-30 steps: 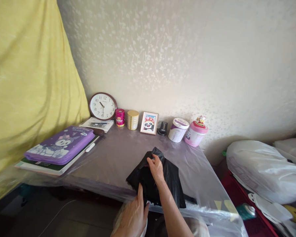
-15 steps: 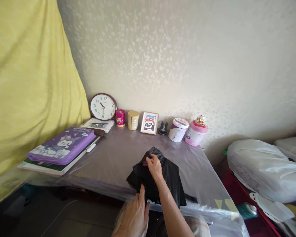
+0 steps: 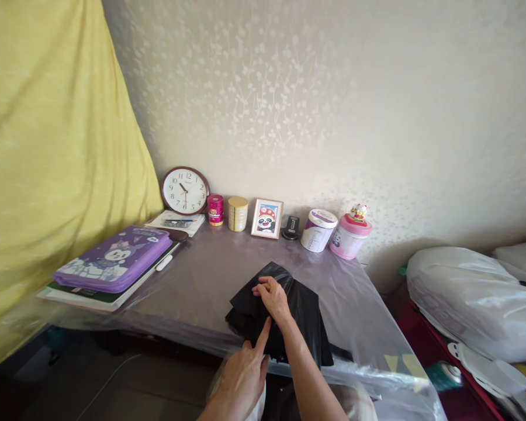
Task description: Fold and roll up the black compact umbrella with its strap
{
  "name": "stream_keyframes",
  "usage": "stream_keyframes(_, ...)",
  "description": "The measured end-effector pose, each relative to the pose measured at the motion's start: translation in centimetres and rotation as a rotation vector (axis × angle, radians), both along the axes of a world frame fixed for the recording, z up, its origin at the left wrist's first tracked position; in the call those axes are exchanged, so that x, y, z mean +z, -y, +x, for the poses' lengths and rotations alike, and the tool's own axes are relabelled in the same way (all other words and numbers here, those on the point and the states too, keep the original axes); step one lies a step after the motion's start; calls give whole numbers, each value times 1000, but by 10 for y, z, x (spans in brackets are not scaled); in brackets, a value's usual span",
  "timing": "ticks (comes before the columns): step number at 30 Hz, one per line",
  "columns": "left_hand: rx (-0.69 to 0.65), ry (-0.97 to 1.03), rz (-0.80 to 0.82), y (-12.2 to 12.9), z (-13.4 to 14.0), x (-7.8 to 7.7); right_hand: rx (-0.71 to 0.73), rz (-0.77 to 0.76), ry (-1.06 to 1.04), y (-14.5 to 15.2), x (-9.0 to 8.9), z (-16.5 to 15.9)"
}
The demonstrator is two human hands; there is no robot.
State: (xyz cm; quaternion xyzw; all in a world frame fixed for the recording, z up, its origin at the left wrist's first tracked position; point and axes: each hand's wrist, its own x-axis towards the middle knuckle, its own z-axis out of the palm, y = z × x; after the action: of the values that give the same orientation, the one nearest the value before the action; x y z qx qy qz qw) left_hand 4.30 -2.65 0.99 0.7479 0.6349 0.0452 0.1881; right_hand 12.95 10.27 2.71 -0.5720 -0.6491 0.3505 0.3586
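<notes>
A black umbrella (image 3: 304, 307) with loose, folded fabric panels lies at the table's front edge, its point away from me. My right hand (image 3: 272, 298) rests on top, fingers bent slightly and lying on a flap near the upper left of the fabric. Below it, my left hand (image 3: 244, 365) is at the near end, with its index finger stretched out onto the fabric and its thumb beside the lower edge. Its other fingers curl out of sight, seemingly around the umbrella's near end. A dark strap or handle end sticks out at the lower right.
A plastic sheet covers the table (image 3: 201, 280). A purple case (image 3: 114, 257) lies on books at left. Along the wall stand a clock (image 3: 185, 190), tins, a picture frame (image 3: 267, 218) and two tubs. White bags (image 3: 473, 298) fill the right side.
My left index finger has slid up and right along the fabric. My right hand has flattened onto the flap and shifted slightly, and the fabric's left corner now spreads smoother.
</notes>
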Motion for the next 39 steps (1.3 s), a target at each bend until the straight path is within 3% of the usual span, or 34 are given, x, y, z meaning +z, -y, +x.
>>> stream_keyframes(7, 74, 36, 4, 0, 3, -13, 200, 83, -33, 12, -1, 5)
stream_keyframes(11, 105, 45, -5, 0, 5, -15, 340, 306, 155, 30, 9, 15)
stream_keyframes(14, 111, 30, 17, 1, 7, -17, 366, 442, 302, 35, 11, 24)
stream_keyframes(20, 117, 6, 45, 1, 10, -20, 333, 457, 522, 0, -1, 40)
stream_keyframes(25, 119, -8, 8, -1, 10, -18, 168, 388, 667, -39, -3, 51)
stream_keyframes(28, 119, -5, -10, -1, 10, -16, 26, 442, 698, -43, 1, 53)
stream_keyframes(30, 113, 8, -17, -1, 10, -14, 26, 496, 680, -35, 1, 48)
stream_keyframes(35, 107, 29, -10, 0, 8, -16, 261, 437, 667, 6, -5, 16)
stream_keyframes(39, 99, 39, -41, -1, 6, -21, 630, 370, 626, 34, 4, -4)
